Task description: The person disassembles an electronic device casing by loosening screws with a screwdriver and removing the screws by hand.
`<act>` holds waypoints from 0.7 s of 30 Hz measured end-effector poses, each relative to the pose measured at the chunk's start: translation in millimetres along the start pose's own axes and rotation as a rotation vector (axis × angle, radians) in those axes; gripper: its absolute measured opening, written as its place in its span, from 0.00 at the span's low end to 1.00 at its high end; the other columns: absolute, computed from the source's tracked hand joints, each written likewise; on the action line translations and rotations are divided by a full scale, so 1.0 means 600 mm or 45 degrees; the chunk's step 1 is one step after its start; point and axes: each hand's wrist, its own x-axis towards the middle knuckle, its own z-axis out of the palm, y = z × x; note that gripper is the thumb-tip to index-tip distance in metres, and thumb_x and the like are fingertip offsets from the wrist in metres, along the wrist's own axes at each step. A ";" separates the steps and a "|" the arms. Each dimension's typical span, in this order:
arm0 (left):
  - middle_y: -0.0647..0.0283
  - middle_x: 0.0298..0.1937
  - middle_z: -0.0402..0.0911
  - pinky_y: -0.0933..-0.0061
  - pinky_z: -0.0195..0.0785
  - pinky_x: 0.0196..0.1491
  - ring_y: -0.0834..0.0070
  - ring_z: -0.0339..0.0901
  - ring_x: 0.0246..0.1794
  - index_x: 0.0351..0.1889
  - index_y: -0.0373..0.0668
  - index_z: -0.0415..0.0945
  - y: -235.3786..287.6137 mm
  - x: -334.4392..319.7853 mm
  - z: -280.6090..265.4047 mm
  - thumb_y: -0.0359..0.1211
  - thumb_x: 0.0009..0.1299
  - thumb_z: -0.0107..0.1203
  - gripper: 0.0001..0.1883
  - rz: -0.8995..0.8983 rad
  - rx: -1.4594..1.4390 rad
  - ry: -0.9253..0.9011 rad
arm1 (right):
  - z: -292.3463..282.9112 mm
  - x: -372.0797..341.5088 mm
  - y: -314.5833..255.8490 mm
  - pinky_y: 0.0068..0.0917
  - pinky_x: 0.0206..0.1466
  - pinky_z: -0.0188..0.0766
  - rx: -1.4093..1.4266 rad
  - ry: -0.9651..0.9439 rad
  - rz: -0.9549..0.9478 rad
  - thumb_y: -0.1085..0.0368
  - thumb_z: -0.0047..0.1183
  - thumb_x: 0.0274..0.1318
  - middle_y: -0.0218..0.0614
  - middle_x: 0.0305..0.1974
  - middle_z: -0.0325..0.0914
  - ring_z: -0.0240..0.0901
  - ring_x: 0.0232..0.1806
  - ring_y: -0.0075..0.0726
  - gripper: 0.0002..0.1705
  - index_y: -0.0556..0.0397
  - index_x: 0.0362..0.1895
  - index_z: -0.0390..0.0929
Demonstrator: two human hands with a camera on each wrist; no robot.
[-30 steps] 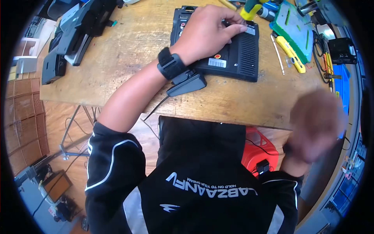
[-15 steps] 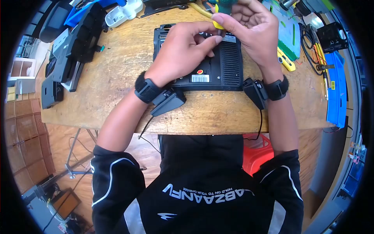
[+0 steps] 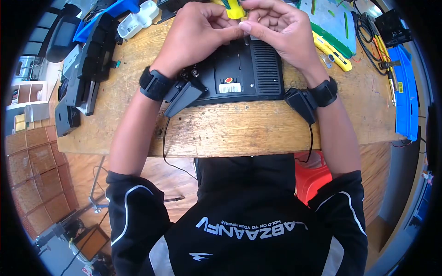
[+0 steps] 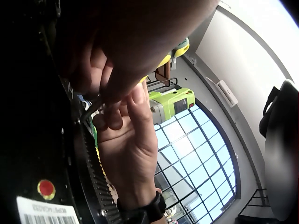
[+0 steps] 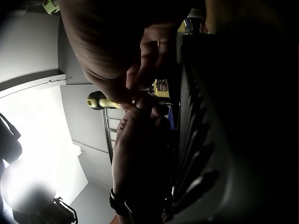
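A black device (image 3: 216,94) with a barcode label and a red-orange dot lies flat on the wooden table. Above its far part, a yellow-and-green screwdriver (image 3: 235,10) stands between the hands. The left hand (image 3: 191,39) reaches over the device's left side, its thumb and fingers pinching around the shaft (image 4: 92,108), whose lower end meets the device in the left wrist view. From the right, the right hand (image 3: 290,37) pinches close below the yellow handle (image 5: 108,104), thumb and fingertips meeting the left hand's. The fingers partly hide the shaft.
Black equipment (image 3: 96,50) and a white tray (image 3: 138,20) stand at the left. On the right are a yellow cutter (image 3: 332,51), a green-edged mat (image 3: 334,27), cables and a blue bin (image 3: 405,92). The table's near edge runs before the person.
The right hand came from the right side to the screwdriver and now pinches it lower, fingertips beside the left hand's. Both hands and the device appear further left in the head view.
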 end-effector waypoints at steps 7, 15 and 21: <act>0.70 0.23 0.83 0.86 0.67 0.28 0.91 0.74 0.23 0.31 0.34 0.83 0.034 0.003 0.006 0.30 0.69 0.68 0.09 -0.191 -0.233 0.006 | -0.011 0.001 0.042 0.10 0.33 0.71 0.134 0.048 -0.055 0.75 0.71 0.55 0.28 0.36 0.81 0.74 0.32 0.10 0.18 0.65 0.49 0.80; 0.65 0.27 0.85 0.79 0.74 0.37 0.83 0.79 0.28 0.34 0.34 0.84 0.011 -0.014 0.032 0.35 0.62 0.73 0.14 -0.008 -0.155 0.156 | -0.018 -0.009 0.046 0.12 0.36 0.72 0.010 -0.081 -0.122 0.73 0.69 0.58 0.29 0.39 0.82 0.75 0.34 0.13 0.21 0.63 0.54 0.79; 0.66 0.28 0.84 0.80 0.74 0.35 0.85 0.79 0.29 0.44 0.33 0.85 0.020 -0.024 0.043 0.34 0.66 0.70 0.15 -0.076 -0.258 0.114 | -0.024 -0.009 0.039 0.19 0.49 0.76 0.011 -0.145 -0.109 0.68 0.69 0.60 0.28 0.42 0.83 0.79 0.41 0.18 0.18 0.60 0.54 0.83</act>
